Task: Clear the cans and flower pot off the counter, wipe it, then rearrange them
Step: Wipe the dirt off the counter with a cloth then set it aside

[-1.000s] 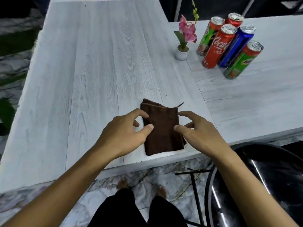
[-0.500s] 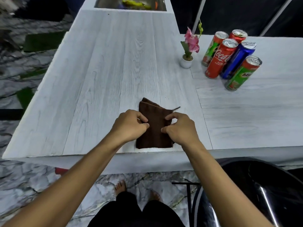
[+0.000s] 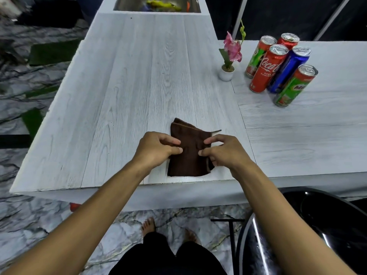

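A folded brown cloth lies near the front edge of the white wood-grain counter. My left hand pinches its left edge and my right hand pinches its right edge, fingers curled on the fabric. On the right wing of the counter stands a small white flower pot with a pink flower. Just right of it is a tight cluster of several cans: a red Coca-Cola can, a blue can, a green Milo can and two more behind.
A sink with coloured items sits at the counter's far end. A glossy black chair stands at lower right under the counter edge. Marble floor and my bare feet show below.
Both hands have closed in from the sides and now pinch the cloth's edges; a second ago their fingers were spread over it. The view has tilted up, showing the sink.
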### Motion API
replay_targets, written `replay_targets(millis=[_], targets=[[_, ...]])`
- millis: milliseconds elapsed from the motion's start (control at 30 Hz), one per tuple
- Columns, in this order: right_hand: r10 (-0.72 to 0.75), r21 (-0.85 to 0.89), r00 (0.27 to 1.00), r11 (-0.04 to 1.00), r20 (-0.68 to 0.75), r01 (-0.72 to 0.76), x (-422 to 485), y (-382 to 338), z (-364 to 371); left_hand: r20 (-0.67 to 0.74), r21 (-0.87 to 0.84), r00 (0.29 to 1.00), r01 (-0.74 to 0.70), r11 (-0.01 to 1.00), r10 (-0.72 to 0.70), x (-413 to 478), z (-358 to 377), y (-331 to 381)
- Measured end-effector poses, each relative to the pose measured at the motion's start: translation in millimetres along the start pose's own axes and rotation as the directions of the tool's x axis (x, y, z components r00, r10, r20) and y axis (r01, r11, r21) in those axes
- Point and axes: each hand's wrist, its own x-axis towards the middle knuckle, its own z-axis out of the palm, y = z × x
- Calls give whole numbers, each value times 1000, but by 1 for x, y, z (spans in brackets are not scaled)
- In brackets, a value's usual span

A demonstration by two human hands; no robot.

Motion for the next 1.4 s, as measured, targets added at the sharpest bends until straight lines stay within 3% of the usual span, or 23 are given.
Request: replay_targets(millis=[433, 867, 1400], targets=[[-15, 80, 981, 997, 192, 0, 6, -6, -13, 165, -23, 978, 132, 991, -127, 11, -22, 23], [-150, 185, 988, 972, 23, 143, -5, 31, -11, 75, -117, 997, 26, 993, -17, -3, -11, -3], [-167, 216, 986, 962, -5, 165, -26, 46, -14, 69, -140, 997, -33, 990, 43, -31, -7, -17]])
